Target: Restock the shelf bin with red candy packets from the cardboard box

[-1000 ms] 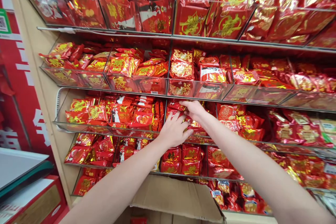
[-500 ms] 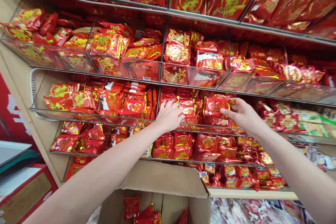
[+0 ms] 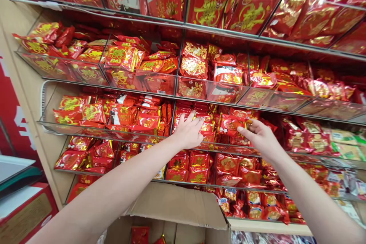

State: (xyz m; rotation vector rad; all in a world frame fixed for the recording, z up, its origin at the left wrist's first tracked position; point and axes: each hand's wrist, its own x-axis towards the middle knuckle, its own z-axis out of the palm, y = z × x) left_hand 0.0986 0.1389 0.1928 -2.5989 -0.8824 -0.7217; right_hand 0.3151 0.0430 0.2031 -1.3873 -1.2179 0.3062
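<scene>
Red and gold foil covers the packet (image 3: 231, 124) that the right hand (image 3: 261, 135) has by its right-hand edge, thumb on the near side and fingers curled behind, nearly closed. It is tilted at the front of the third tier down, just right of the left hand's compartment. The left hand (image 3: 188, 132) lies palm down with its fingers loosely spread, resting on the stacked small packets (image 3: 207, 126); whether its fingertips grip any of them cannot be told.

Clear plastic lips (image 3: 137, 137) run along the front of this tier, low before both hands, and thin dividers (image 3: 173, 112) split it into compartments. Close above the hands juts the next tier (image 3: 227, 101), full of more red and gold packets, with large upright bags (image 3: 207, 9) on the tier above that. Below, further tiers hold small red packets (image 3: 198, 164), partly hidden by the forearms. Green and white packets (image 3: 347, 146) lie well off to the right, near the end of the hands' own tier.

Brown cardboard forms an open box (image 3: 174, 204) at the bottom centre, its flap raised against the lower tiers and a few red packets (image 3: 139, 234) inside. At the left, a pale wooden side panel (image 3: 24, 61) closes the rack, with a red carton (image 3: 31, 207) beside its foot.
</scene>
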